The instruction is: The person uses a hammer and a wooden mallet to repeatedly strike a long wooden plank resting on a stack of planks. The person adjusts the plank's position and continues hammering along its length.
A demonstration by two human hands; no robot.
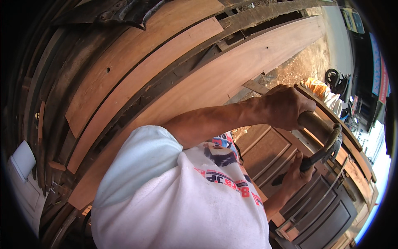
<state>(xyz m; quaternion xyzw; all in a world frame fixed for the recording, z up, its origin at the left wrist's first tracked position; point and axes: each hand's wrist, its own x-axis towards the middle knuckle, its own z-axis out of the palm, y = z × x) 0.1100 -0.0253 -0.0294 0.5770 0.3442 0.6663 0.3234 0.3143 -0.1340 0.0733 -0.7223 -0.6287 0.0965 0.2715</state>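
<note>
My left hand (286, 107) is wrapped round the thick, dusty brown body of what looks like an angle grinder (317, 126). The tool has a rounded head with a curved rim and a black side handle. My right hand (299, 172) grips that black handle, with a dark end sticking out past the fingers. The tool is held over panelled wood: a brown door (265, 151) lies below my left forearm, and a dark grey panelled door (329, 218) is beyond my right hand. Whether the tool touches the wood cannot be made out.
Long reddish planks (215, 83) lie side by side across the left and top. A thin bar (319, 197) crosses the grey door. A white panel (25, 166) leans at lower left. Wood shavings (309, 62) cover the ground near a motorbike (335, 78) and the road (338, 35).
</note>
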